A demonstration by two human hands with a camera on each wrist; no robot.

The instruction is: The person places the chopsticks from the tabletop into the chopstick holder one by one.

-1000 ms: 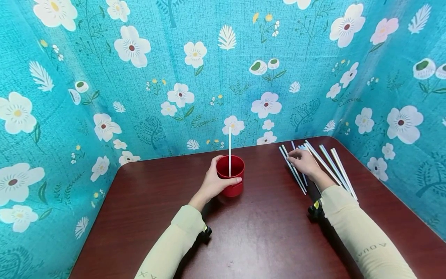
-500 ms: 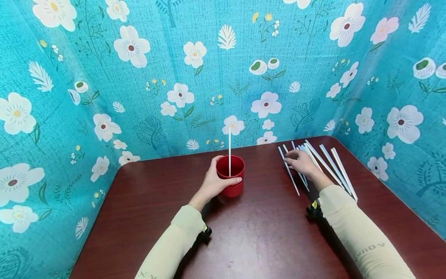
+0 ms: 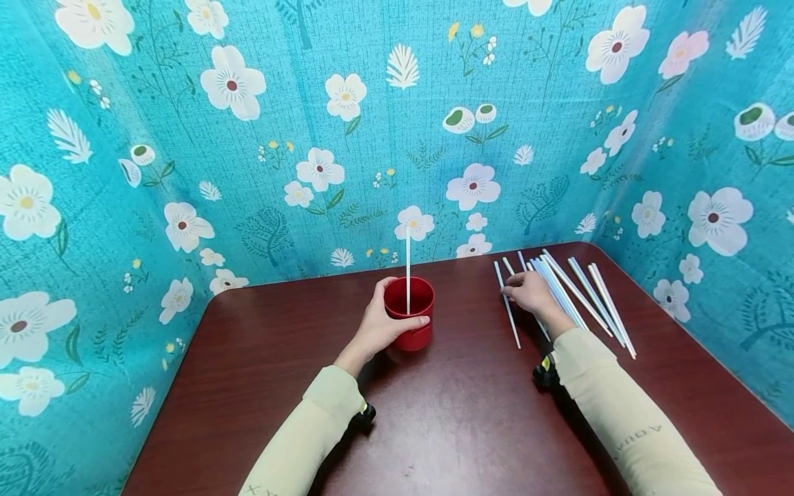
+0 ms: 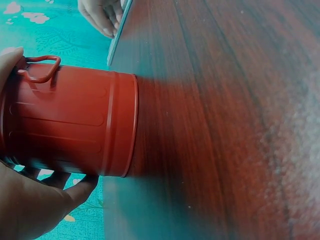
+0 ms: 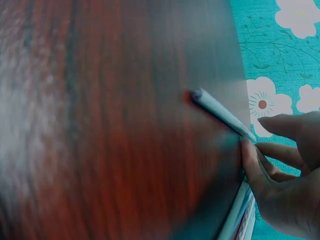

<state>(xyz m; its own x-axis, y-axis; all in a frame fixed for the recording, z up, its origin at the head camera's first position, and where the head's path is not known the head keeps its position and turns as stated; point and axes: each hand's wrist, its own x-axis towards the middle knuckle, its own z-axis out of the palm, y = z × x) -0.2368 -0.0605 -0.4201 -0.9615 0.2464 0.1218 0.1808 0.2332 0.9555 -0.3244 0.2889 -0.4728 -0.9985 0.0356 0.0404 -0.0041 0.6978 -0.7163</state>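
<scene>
My left hand [image 3: 386, 324] grips a small red bucket [image 3: 417, 334] standing on the table, thumb across its near side and fingers around the far left. In the left wrist view, ribbed sides and a looped handle [image 4: 42, 70] show on it. One white straw [image 3: 408, 269] stands upright in the bucket. At the right, my right hand [image 3: 530, 291] pinches the leftmost straw [image 3: 511, 317] lying on the table. The right wrist view shows my thumb against this pale straw [image 5: 220, 112], with the index finger lifted off it.
Several white and pale blue straws [image 3: 611, 306] lie fanned out to the right of and under my right hand. The dark red-brown table [image 3: 453, 413] ends at a blue floral curtain [image 3: 372, 138] behind and at both sides.
The right hand has shifted slightly left, and the near end of the leftmost straw has swung left, away from the other straws. The left hand and bucket stay in place.
</scene>
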